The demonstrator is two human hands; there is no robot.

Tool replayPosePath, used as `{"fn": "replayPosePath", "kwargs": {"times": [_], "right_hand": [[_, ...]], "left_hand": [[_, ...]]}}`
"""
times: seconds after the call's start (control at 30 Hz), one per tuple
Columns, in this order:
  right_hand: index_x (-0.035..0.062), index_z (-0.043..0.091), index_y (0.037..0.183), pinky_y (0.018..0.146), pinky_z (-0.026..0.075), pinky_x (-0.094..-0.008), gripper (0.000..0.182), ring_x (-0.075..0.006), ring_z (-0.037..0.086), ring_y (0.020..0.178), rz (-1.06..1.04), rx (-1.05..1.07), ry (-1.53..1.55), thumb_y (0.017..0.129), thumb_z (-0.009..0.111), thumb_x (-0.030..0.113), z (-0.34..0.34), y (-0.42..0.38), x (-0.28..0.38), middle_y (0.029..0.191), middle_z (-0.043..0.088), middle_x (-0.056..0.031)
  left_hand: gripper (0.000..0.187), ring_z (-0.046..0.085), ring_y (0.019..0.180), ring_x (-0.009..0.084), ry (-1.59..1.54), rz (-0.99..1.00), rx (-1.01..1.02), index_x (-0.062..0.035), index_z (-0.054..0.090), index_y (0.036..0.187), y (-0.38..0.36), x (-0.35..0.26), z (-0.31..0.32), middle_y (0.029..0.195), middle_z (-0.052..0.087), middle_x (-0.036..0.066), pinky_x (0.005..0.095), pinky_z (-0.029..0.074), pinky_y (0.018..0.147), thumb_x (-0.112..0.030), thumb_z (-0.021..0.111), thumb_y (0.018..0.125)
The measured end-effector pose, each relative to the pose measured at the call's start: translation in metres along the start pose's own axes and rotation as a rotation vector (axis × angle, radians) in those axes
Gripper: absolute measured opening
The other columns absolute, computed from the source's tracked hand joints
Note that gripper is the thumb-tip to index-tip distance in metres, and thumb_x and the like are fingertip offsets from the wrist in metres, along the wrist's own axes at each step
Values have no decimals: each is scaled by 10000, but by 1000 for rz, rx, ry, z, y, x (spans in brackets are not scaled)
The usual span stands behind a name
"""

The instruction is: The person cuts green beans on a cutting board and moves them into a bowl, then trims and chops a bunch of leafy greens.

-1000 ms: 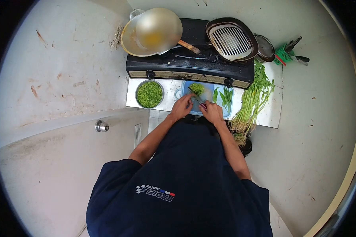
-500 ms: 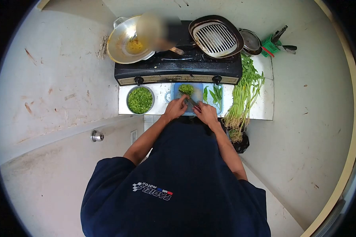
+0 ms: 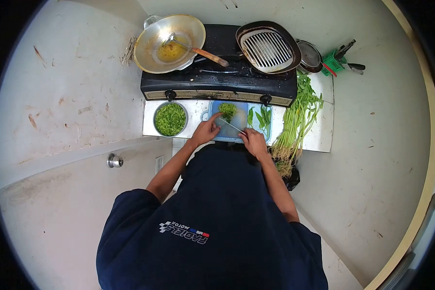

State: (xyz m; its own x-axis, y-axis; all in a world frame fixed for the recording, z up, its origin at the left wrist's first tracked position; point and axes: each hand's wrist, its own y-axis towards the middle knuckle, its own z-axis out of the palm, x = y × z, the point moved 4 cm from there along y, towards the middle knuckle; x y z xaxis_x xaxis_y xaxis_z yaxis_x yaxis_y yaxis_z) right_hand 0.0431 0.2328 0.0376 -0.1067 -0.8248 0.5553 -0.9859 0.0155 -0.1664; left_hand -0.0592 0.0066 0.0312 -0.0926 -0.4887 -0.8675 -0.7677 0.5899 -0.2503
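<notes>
A knife (image 3: 233,126) is in my right hand (image 3: 254,141), its fingers closed round the handle and its blade slanting up and left over the blue cutting board (image 3: 237,134). My left hand (image 3: 207,129) is at the board's left side, fingers apart, with the index finger stretched to a small heap of chopped greens (image 3: 227,110). The blade tip lies close to that hand and just below the heap. A few long green leaves (image 3: 263,117) rest on the right part of the board.
A bowl of chopped greens (image 3: 170,119) stands left of the board, and a bundle of leafy stalks (image 3: 297,118) lies right. Behind is a black stove (image 3: 217,82) with a wok (image 3: 147,46) and a grill pan (image 3: 295,53). A green basket (image 3: 331,64) holds utensils.
My left hand has shifted slightly left and its fingers have spread. The knife now lies flatter, with more blade showing. The view has moved a little, and the blur over the wok is gone.
</notes>
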Motion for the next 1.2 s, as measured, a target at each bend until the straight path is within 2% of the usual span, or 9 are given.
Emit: {"fn": "replayPosePath", "kwargs": {"times": [0.2,0.4,0.43,0.57,0.67,0.87,0.97,1.1,1.2], "right_hand": [[97,684,1104,914,431,-611,374,-328,626,1153,34,123,-255,1008,589,446,3,5,-20,1153,687,-137],[131,694,1178,933,416,-599,392,-328,597,1202,8,51,-318,1004,585,465,-4,46,-12,1183,675,-125],[133,701,1201,950,402,-602,395,-331,582,1214,38,114,-294,988,609,453,-6,52,-9,1184,665,-129],[115,704,1194,947,386,-587,381,-331,568,1182,-17,46,-318,946,661,400,-12,56,-1,1170,641,-136],[107,700,1185,919,388,-574,362,-326,562,1160,-52,12,-282,933,672,365,-22,54,3,1148,623,-131],[105,687,1207,913,386,-551,363,-326,551,1158,-88,-4,-302,906,691,306,-30,48,5,1141,609,-133],[101,685,1210,927,391,-553,361,-330,552,1167,-84,-43,-267,903,694,291,-23,39,1,1149,611,-133],[96,680,1213,940,410,-561,364,-336,551,1189,32,-25,-153,903,699,286,-16,21,-2,1168,616,-133],[98,676,1224,939,431,-562,372,-333,549,1204,44,18,-66,907,700,290,-2,2,-15,1180,616,-137]], "left_hand": [[620,695,719,243,-34,13,-113,-146,456,1532,-9,20,-16,755,676,99,381,547,692,-141,691,958],[567,685,706,216,-51,1,-177,-128,508,1490,-13,19,-6,762,678,96,371,540,679,-158,705,959],[535,679,699,204,-50,25,-192,-123,538,1469,-12,15,-3,755,676,92,365,536,671,-164,704,962],[514,664,655,208,-95,71,-148,-150,552,1473,-8,-2,8,708,655,90,365,531,654,-160,683,976],[532,661,632,226,-66,-9,-76,-172,544,1486,-2,2,17,692,652,87,377,529,638,-151,682,972],[560,677,635,266,-32,25,-82,-190,527,1502,2,2,13,708,668,99,405,530,631,-156,675,963],[594,691,650,278,19,-21,-78,-189,504,1517,2,7,15,714,674,112,414,530,634,-156,686,953],[689,701,665,297,-27,-40,-129,-203,422,1570,2,11,14,724,683,128,424,539,651,-155,703,942],[752,718,707,291,-74,-73,-162,-204,349,1606,-4,10,13,774,714,131,417,551,690,-164,705,945]]}}
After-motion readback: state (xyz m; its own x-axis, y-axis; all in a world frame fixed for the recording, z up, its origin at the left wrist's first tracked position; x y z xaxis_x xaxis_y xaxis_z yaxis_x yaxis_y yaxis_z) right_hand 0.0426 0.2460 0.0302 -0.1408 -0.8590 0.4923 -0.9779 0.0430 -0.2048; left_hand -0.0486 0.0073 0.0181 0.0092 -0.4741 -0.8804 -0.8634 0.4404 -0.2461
